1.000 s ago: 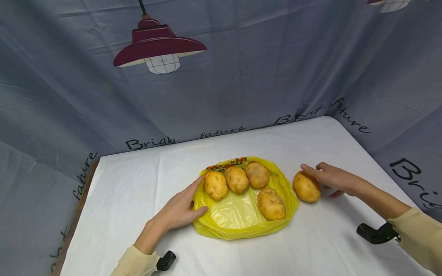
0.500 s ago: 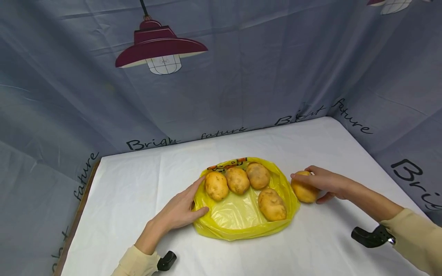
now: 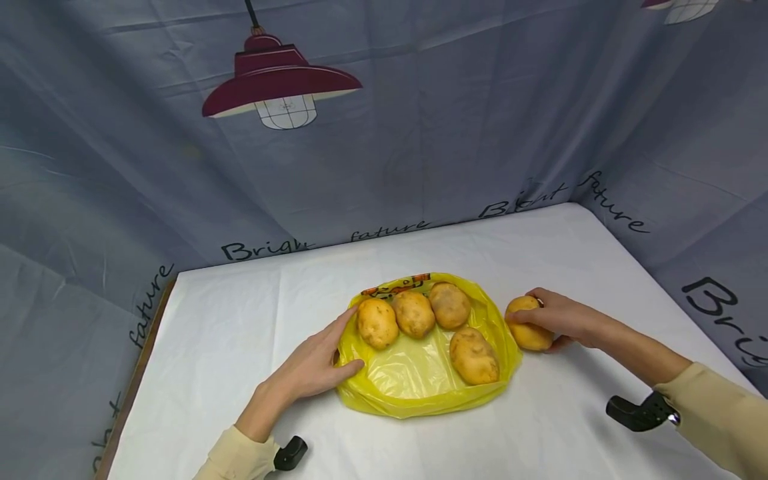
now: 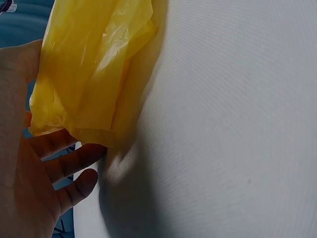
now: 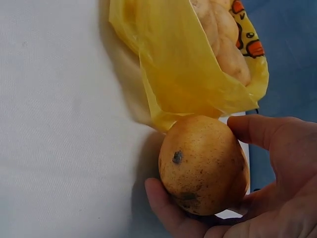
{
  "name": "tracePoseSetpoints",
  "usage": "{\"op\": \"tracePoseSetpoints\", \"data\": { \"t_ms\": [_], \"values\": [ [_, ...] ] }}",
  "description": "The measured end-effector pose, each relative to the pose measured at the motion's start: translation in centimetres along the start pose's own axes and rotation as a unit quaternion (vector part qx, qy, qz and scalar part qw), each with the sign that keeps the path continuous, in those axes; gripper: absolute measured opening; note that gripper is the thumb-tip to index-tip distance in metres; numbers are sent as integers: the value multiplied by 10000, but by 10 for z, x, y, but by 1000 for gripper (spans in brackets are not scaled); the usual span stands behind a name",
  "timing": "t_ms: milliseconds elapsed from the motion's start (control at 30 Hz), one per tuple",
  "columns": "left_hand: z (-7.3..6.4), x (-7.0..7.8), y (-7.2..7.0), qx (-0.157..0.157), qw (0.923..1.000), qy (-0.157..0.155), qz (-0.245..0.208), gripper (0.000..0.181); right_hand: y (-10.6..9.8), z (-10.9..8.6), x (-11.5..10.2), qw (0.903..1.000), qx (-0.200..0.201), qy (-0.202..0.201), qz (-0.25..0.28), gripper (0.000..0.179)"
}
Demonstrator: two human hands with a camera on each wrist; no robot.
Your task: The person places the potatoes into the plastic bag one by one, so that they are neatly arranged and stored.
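Note:
A yellow plastic bag (image 3: 414,404) lies with its mouth spread wide, and several potatoes (image 3: 414,313) sit inside it. My left hand (image 3: 309,365) rests at the bag's left side, thumb over the rim and fingers spread. In the left wrist view its relaxed fingers (image 4: 74,163) touch the yellow film (image 4: 94,64). Outside the bag, right beside its right rim, my right hand (image 3: 561,319) grips another potato (image 3: 531,337). The right wrist view shows this potato (image 5: 200,163) between thumb and fingers, with dark spots on its skin.
A white cloth covers the table (image 3: 228,333). Its back and sides meet a grey-blue curtain (image 3: 450,133) printed with lamps and lettering. A brown table edge (image 3: 141,373) shows at the left. Black devices (image 3: 639,412) sit at both wrists.
My right hand has moved left over the loose potato and closed its fingers round it; the potato has shifted slightly towards the bag. The left hand and the bag have stayed in place.

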State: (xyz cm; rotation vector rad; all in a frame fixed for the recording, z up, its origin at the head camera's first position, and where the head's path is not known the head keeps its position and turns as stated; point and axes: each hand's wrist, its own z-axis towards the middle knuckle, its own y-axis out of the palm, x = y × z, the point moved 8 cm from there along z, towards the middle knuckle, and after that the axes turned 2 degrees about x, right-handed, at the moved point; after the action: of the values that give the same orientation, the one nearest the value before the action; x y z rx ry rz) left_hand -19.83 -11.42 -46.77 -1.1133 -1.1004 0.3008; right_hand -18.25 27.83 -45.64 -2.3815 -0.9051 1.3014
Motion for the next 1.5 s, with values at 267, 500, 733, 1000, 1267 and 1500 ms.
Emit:
{"op": "tracePoseSetpoints", "data": {
  "t_ms": [267, 500, 733, 1000, 1267, 1500],
  "values": [
    [0, 1, 1, -21, 10000, 4, 13, 92, -4, -1, -2, 10000, -40, -18, -6, 83],
    [0, 0, 0, -47, 10000, -43, 17, 92, -11, -2, -7, 9998, -51, -158, 111, 80],
    [0, 0, 0, -8, 10000, -14, 9, 92, -17, -5, -9, 9998, -45, -178, 116, 77],
    [0, 0, 0, -7, 10000, -34, 17, 93, -18, -9, -19, 9997, -39, -240, 43, 79],
    [-1, -1, 0, 10, 10000, 5, 48, 92, -7, -15, -44, 9988, -151, -455, 109, 74],
    [0, 2, -1, -1, 10000, 22, -15, 92, 8, -24, -71, 9970, -277, -716, 21, 68]
  ]
}}
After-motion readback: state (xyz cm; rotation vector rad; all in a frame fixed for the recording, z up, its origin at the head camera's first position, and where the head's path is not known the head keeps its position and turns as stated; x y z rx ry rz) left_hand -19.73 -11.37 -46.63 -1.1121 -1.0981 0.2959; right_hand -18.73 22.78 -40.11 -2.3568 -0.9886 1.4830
